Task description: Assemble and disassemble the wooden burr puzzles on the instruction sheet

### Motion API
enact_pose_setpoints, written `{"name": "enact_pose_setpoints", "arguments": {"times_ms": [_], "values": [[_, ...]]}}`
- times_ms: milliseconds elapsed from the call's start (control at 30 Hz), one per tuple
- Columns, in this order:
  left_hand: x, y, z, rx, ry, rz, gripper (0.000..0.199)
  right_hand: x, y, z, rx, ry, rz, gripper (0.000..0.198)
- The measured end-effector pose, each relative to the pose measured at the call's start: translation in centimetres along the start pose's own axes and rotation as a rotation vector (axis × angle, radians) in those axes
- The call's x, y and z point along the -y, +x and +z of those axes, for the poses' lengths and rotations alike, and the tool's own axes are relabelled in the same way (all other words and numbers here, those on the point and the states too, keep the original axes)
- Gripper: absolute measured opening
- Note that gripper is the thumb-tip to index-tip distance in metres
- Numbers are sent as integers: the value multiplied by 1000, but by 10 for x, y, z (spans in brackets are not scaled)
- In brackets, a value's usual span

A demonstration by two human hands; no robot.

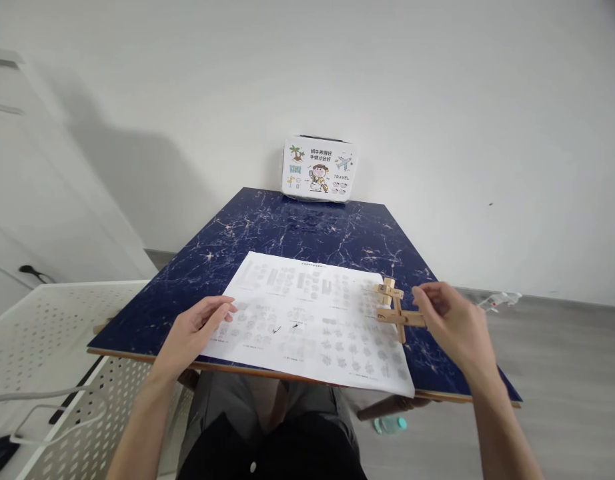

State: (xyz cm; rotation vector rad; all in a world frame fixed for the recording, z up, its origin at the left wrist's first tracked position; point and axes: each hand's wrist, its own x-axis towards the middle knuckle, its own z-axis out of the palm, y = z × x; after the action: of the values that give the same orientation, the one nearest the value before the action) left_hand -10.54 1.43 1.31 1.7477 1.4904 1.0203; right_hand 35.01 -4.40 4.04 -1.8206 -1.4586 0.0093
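Several notched wooden puzzle sticks (400, 313) with dark marks on them lie crosswise at the right edge of a printed instruction sheet (282, 303). My right hand (452, 325) is beside them, its fingers curled inward. One stick's end runs up to this hand, and whether the fingers grip it is hidden. At the sheet's left edge rests my left hand (195, 331), fingers loosely stretched and slightly bent, with nothing in it. Faint rows of diagrams cover the sheet, with two small dark marks near its middle.
The sheet lies on a dark blue marbled table (267, 227). A white case (317, 169) with cartoon prints leans against the wall at the back. To the left is a white perforated basket (82, 413) with a cable. A bottle (390, 425) lies on the floor.
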Motion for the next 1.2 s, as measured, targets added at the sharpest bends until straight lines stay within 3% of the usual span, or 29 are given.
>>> {"name": "enact_pose_setpoints", "arguments": {"times_ms": [200,433,600,767,933,1067,1200], "values": [[4,-1,0,3,14,4,44,-50,57,17,356,-229,39,28],[2,-1,1,4,-10,12,45,-45,86,29,633,-116,41,31],[3,-1,0,15,-5,6,45,-30,96,33,515,-101,26,20],[5,0,1,13,6,4,44,-10,91,26,348,-160,-13,27],[5,0,1,9,23,-2,43,15,78,23,474,-305,-146,33],[6,0,0,0,34,6,44,44,65,40,560,-401,-196,39],[8,2,1,5,43,8,44,68,49,63,538,-483,-235,22]]}}
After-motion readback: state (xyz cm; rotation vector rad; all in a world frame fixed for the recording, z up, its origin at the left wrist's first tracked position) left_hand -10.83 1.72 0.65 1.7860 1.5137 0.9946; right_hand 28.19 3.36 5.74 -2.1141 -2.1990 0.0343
